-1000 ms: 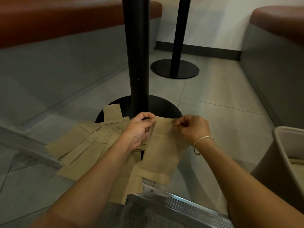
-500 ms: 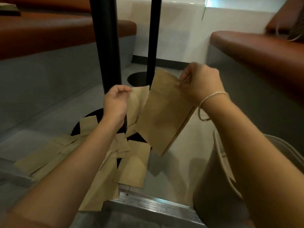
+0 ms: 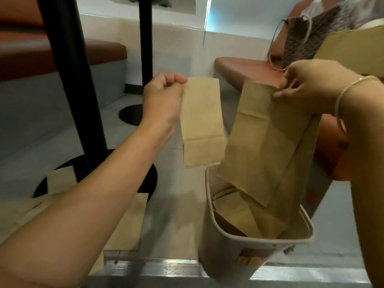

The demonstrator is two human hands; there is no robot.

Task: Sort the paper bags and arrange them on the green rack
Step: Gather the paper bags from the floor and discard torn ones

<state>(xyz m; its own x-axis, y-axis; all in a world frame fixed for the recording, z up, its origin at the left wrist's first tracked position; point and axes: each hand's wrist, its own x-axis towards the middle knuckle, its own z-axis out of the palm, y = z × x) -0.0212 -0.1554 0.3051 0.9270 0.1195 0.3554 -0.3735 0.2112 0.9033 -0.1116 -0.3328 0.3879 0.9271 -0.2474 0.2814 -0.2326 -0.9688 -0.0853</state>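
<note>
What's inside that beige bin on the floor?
Folded brown paper bags lie inside the bin. The larger bag held above it hides its far side.

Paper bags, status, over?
Left hand pinches small bag. Right hand holds large bag over bin. No green rack seen.

Black table pole [image 3: 70,84], brown bench seat [image 3: 249,69], patterned handbag [image 3: 307,36] on it.

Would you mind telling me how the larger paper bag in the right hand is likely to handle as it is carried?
The larger paper bag probably weighs little: the right hand holds it by a top-corner pinch alone. It looks semi-stiff, hanging flat with its creases intact, yet likely to sway or fold if pushed.
</note>
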